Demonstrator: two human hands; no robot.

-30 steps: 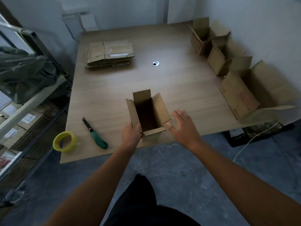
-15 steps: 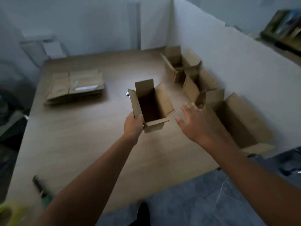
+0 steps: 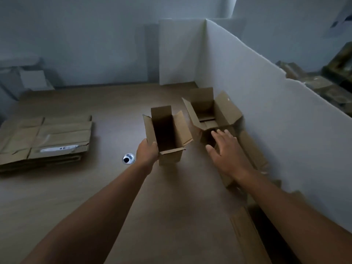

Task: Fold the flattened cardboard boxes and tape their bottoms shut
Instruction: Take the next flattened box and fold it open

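On the bench [image 3: 95,197], far left: stack of flattened boxes [image 3: 45,138]. Right of it, near mid-bench: cable hole [image 3: 128,159]. Just right of the hole: upright box [image 3: 171,159], open end up, left hand [image 3: 147,152] gripping its near-left corner. Behind and right of that: second open box [image 3: 226,111], close beside the partition [image 3: 276,111] along the bench's right edge. Right hand [image 3: 226,151] in front of the second box, above further boxes [image 3: 251,155] lined along the partition.

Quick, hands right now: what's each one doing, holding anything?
Left hand: closed on the left wall of the open cardboard box.
Right hand: open, fingers spread, holding nothing.
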